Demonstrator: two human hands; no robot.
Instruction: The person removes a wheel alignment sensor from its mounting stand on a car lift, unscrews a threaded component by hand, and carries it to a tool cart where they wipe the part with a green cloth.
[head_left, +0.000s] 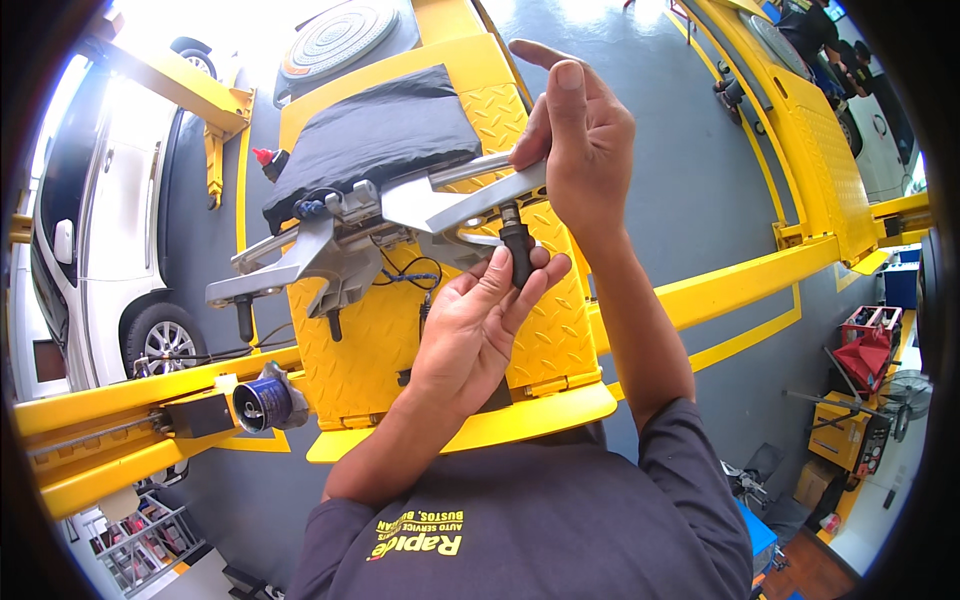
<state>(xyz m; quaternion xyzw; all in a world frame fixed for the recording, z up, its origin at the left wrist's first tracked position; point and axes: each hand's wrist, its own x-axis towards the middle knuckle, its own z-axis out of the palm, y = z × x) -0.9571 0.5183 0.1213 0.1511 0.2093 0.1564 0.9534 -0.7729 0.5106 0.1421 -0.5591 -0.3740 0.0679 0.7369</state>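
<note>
A grey metal wheel clamp with long arms and black pegs lies across the yellow ramp, partly against a black padded cover. My left hand pinches a black peg under the clamp's right arm between thumb and fingers. At the end of that arm is my right hand. Its thumb and index finger stick out, while other fingers curl against the arm's end, partly hidden. Two more black pegs hang from the clamp's left side. A blue cord and thin black cable dangle near its middle.
The yellow tread-plate ramp is beneath the clamp, with a round turntable beyond. A blue cylindrical part sits on the left rail. A white car stands left; another yellow ramp runs at right. A red-capped bottle is beside the cover.
</note>
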